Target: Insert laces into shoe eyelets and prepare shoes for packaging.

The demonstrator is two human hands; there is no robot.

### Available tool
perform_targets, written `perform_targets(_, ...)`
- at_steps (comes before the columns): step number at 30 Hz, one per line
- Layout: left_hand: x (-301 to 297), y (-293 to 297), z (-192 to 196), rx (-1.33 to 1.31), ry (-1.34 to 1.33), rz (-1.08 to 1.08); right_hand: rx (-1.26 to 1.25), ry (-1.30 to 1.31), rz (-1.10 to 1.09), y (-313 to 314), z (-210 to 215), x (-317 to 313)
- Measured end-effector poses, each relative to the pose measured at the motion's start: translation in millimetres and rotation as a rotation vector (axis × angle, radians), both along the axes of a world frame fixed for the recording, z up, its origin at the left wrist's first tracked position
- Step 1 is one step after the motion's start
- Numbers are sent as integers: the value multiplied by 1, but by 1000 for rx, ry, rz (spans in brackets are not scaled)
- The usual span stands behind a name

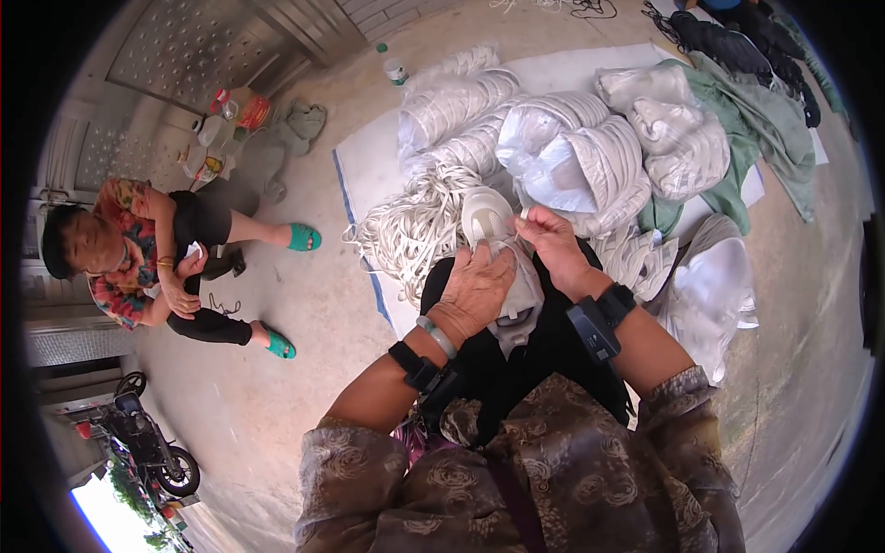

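Grip: both hands were on a pale grey shoe upper [502,267] resting on the person's lap, toe pointing away.
Left hand [475,290]: lay palm-down over the near side of the shoe upper, fingers curled and pressing it against the dark trouser leg; a green bangle and a black wrist strap sat at the wrist.
Right hand [553,241]: came in from the right, fingertips pinched on a small white piece at the shoe's far edge, closed tight on it; a black device was strapped to that wrist.
White ground sheet [364,166]: spread on the concrete beyond the knees, blue stripe along its left edge.
Clear bags [590,152]: several sat on the sheet, packed with stacked white pieces; more bags lay to the right, one near the right forearm.
Green cloth [770,129]: draped over the far right of the pile.
White cord heap [415,226]: loose tangle just left of the shoe, touching the sheet's edge.
Seated person [147,263]: sat well apart on the left, in a floral top and teal sandals, hands together at the knee.
Motorbike [147,447]: parked lower left.
Small white cup [396,70]: upright on the concrete, far side.
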State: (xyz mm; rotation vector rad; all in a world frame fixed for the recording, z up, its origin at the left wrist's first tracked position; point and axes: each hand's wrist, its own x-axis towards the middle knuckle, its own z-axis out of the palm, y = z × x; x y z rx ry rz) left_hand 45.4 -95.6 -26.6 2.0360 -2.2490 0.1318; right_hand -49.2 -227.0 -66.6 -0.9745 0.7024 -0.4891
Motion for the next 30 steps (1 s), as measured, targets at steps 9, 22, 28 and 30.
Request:
perform_targets(9,4,4,-8,77,151,96,-172,57,-34,4,-14,-7)
perform_targets(22,7,4,-20,13,235,126,-430,104,-44,9,-36,-4)
perform_targets(28,7,4,-20,-2,247,121,-406,144,-71,8,-40,0)
perform_targets(30,7,4,-20,1,235,125,-460,108,-45,6,-35,1)
